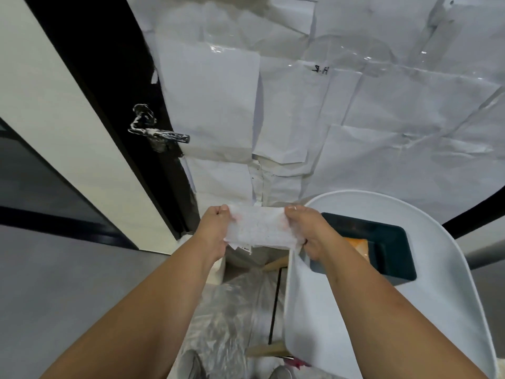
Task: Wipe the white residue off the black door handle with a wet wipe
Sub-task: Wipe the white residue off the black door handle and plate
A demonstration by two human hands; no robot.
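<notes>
I see my left hand point(216, 231) and right hand point(308, 231) each closed on an end of the thin white wet wipe point(259, 228), stretched flat between them, black lever door handle point(159, 132) smeared with white residue well apart at ten o'clock

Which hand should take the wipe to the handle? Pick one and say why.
Left. The door handle, smeared with white residue, sits up and to the left, on the left hand's side. The right hand would have to cross over. Both hands hold the wet wipe stretched between them.

Dark bin point(382, 242) on white chair point(437, 310)
</notes>
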